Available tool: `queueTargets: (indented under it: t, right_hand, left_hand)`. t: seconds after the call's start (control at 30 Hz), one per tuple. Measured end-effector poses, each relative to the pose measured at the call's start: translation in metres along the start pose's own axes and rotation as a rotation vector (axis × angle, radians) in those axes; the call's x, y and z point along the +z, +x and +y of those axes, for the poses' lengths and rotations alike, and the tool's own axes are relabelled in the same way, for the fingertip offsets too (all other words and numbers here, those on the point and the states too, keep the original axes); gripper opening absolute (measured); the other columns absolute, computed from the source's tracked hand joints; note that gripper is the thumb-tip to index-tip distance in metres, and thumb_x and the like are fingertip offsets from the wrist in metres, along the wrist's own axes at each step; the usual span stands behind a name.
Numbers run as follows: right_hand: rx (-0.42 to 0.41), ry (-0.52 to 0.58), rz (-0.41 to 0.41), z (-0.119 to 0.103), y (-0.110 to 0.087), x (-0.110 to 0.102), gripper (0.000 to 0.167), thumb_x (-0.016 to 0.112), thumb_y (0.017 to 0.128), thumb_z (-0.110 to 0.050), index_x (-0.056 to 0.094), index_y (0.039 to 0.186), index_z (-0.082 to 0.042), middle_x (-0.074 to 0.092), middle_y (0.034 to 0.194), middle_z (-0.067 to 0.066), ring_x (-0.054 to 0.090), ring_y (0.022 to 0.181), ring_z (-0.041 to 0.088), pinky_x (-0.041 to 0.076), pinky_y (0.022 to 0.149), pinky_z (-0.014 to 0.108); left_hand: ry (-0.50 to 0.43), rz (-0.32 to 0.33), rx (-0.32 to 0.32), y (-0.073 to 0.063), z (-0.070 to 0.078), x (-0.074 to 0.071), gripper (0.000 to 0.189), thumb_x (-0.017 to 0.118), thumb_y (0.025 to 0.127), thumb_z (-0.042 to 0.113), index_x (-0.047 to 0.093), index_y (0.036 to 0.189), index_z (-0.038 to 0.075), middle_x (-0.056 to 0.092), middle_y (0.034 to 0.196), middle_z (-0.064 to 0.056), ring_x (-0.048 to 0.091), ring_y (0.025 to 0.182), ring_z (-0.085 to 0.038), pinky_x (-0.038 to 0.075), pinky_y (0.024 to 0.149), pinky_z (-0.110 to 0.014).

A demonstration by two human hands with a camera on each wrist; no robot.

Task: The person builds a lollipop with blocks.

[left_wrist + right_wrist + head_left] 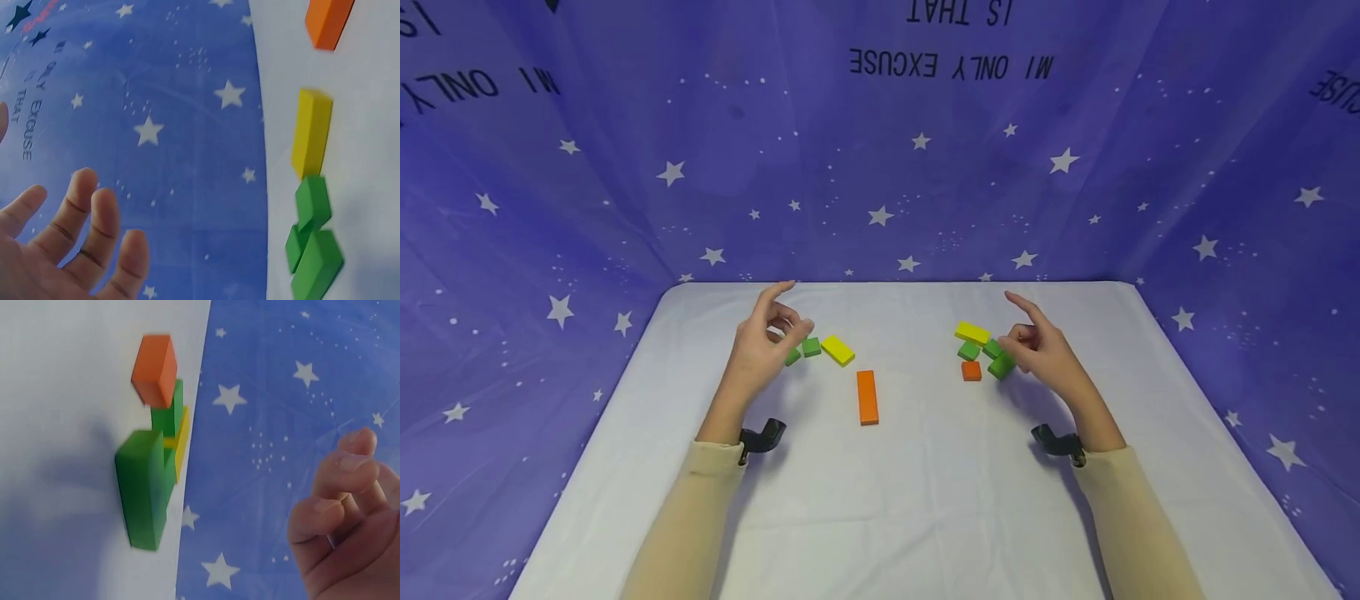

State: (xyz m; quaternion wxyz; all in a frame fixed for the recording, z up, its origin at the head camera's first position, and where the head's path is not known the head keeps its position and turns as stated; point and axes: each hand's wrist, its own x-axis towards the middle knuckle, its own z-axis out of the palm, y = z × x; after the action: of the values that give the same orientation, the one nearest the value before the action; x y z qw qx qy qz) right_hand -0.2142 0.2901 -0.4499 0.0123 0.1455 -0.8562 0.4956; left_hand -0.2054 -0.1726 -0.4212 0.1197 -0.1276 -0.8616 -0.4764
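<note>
My left hand (758, 348) hovers above the table's left side, its fingers loosely bent and holding nothing. Beside and partly beneath it lie green blocks (811, 347), with a yellow block (838, 351) just right of them; the left wrist view shows three green ones (319, 265). Over on the right, my right hand (1048, 357) is held in the air with relaxed, bent fingers around nothing. Close to its thumb, in the head view, are a longer green block (1001, 366), two smaller green blocks (968, 352), a yellow block (973, 333) and a small orange block (972, 372).
A long orange block (867, 398) lies alone near the middle of the white-covered table (910, 500). Purple star-printed curtains (880, 167) stand behind the table and along both sides. Each wrist wears a black camera mount (763, 436).
</note>
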Motion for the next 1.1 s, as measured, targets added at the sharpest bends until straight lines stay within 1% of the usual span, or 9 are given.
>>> queueTargets:
  t: [0.17, 0.3, 0.4, 0.53, 0.6, 0.7, 0.8, 0.93, 1.1]
  right_hand:
    - [0.032, 0.062, -0.059, -0.004, 0.0, 0.007, 0.075, 0.07, 0.103, -0.016, 0.032, 0.167, -0.029, 0.057, 0.077, 0.016, 0.046, 0.055, 0.017, 0.044, 0.054, 0.03]
    - [0.065, 0.124, -0.102, -0.005, 0.002, 0.01, 0.072, 0.073, 0.1, -0.014, 0.038, 0.162, -0.022, 0.053, 0.069, 0.005, 0.038, 0.05, 0.012, 0.039, 0.05, 0.03]
    - [0.109, 0.142, -0.143, 0.001, 0.005, 0.013, 0.067, 0.075, 0.1, -0.017, 0.041, 0.158, -0.018, 0.051, 0.067, -0.001, 0.035, 0.048, 0.011, 0.036, 0.047, 0.03]
    - [0.177, 0.089, -0.201, 0.014, 0.009, 0.016, 0.064, 0.076, 0.099, -0.024, 0.043, 0.153, -0.013, 0.051, 0.066, 0.0, 0.037, 0.047, 0.012, 0.035, 0.046, 0.029]
    - [0.2, 0.076, -0.231, 0.019, 0.01, 0.017, 0.063, 0.076, 0.099, -0.024, 0.044, 0.152, -0.011, 0.05, 0.065, 0.0, 0.037, 0.046, 0.012, 0.035, 0.045, 0.028]
    - [0.211, 0.082, -0.275, 0.026, 0.009, 0.019, 0.06, 0.074, 0.099, -0.021, 0.044, 0.15, -0.009, 0.048, 0.063, -0.001, 0.037, 0.044, 0.012, 0.034, 0.044, 0.027]
    - [0.226, 0.1, -0.297, 0.03, 0.008, 0.021, 0.059, 0.074, 0.099, -0.018, 0.045, 0.15, -0.009, 0.049, 0.062, -0.001, 0.039, 0.043, 0.011, 0.035, 0.044, 0.026]
    - [0.252, 0.113, -0.316, 0.034, 0.007, 0.023, 0.059, 0.074, 0.098, -0.018, 0.046, 0.15, -0.01, 0.053, 0.062, 0.001, 0.042, 0.042, 0.012, 0.038, 0.042, 0.027]
    - [0.272, 0.108, -0.332, 0.04, 0.007, 0.024, 0.058, 0.074, 0.099, -0.021, 0.047, 0.15, -0.012, 0.057, 0.062, 0.002, 0.044, 0.04, 0.012, 0.039, 0.041, 0.026]
  left_hand:
    - [-0.05, -0.046, -0.014, -0.006, 0.002, 0.01, 0.062, 0.07, 0.103, 0.036, 0.044, 0.159, 0.032, 0.072, 0.105, -0.005, 0.063, 0.092, -0.02, 0.049, 0.081, -0.034]
    - [-0.101, -0.095, -0.039, -0.009, 0.002, 0.02, 0.055, 0.072, 0.102, 0.038, 0.05, 0.153, 0.037, 0.073, 0.097, -0.002, 0.062, 0.084, -0.024, 0.046, 0.074, -0.031]
    - [-0.134, -0.16, -0.065, -0.009, 0.001, 0.029, 0.06, 0.075, 0.099, 0.039, 0.047, 0.152, 0.035, 0.074, 0.094, -0.007, 0.061, 0.078, -0.026, 0.046, 0.072, -0.032]
    - [-0.167, -0.278, -0.117, -0.011, -0.005, 0.041, 0.073, 0.078, 0.096, 0.041, 0.035, 0.154, 0.03, 0.075, 0.095, -0.018, 0.06, 0.072, -0.024, 0.049, 0.072, -0.036]
    - [-0.178, -0.335, -0.135, -0.013, -0.01, 0.047, 0.076, 0.079, 0.096, 0.039, 0.032, 0.154, 0.028, 0.075, 0.096, -0.021, 0.06, 0.071, -0.023, 0.048, 0.071, -0.035]
    - [-0.192, -0.4, -0.138, -0.017, -0.016, 0.052, 0.074, 0.079, 0.097, 0.033, 0.031, 0.153, 0.025, 0.075, 0.095, -0.017, 0.06, 0.07, -0.022, 0.048, 0.069, -0.031]
    - [-0.209, -0.445, -0.139, -0.02, -0.021, 0.057, 0.07, 0.078, 0.097, 0.029, 0.035, 0.152, 0.025, 0.075, 0.094, -0.009, 0.062, 0.071, -0.023, 0.049, 0.066, -0.03]
    - [-0.211, -0.487, -0.136, -0.022, -0.028, 0.064, 0.067, 0.078, 0.097, 0.028, 0.041, 0.153, 0.023, 0.075, 0.093, -0.003, 0.062, 0.07, -0.022, 0.05, 0.064, -0.03]
    - [-0.192, -0.517, -0.135, -0.025, -0.033, 0.07, 0.065, 0.077, 0.097, 0.026, 0.047, 0.155, 0.02, 0.074, 0.094, -0.002, 0.062, 0.069, -0.022, 0.051, 0.067, -0.032]
